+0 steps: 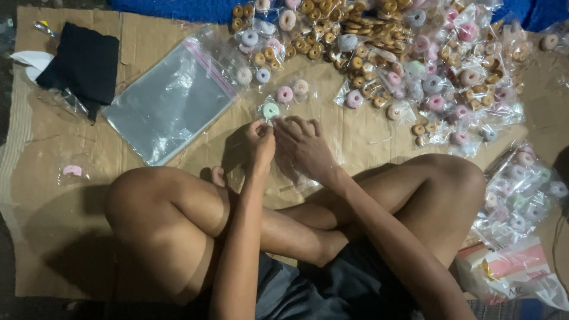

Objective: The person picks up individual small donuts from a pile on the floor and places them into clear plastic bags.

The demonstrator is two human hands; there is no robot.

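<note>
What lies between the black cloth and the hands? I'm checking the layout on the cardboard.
In the head view, a stack of clear plastic bags lies on the cardboard between the black cloth and the hands; left hand, right hand.

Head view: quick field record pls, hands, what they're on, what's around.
left hand: fingers pinched at a small clear packet beside the green ring
right hand: fingers curled on the same packet, touching the left hand
surface: cardboard sheet on the floor, person seated cross-legged
ahead: pile of small clear packets of ring-shaped treats, brown, pink, white
left of hands: stack of empty clear bags, black cloth, lone pink ring
right: more packets
</note>
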